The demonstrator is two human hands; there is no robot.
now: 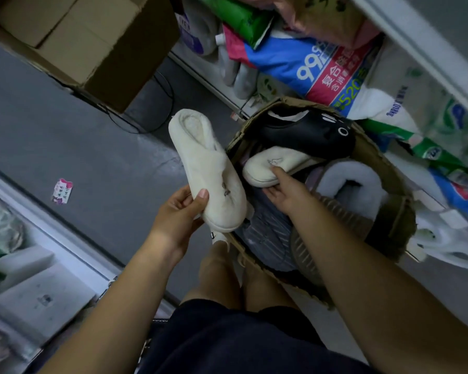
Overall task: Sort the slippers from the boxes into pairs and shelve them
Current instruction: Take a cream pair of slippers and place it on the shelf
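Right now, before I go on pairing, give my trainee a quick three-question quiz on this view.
1. True or false: the left hand holds a red slipper.
2. The right hand grips a cream slipper. Where does it lie? A in the cardboard box; B on the floor; C on a shelf.
3. Fill in: the far slipper in the box is coloured ___.
Key: 1 false, it holds a matching cream slipper; 2 A; 3 black.
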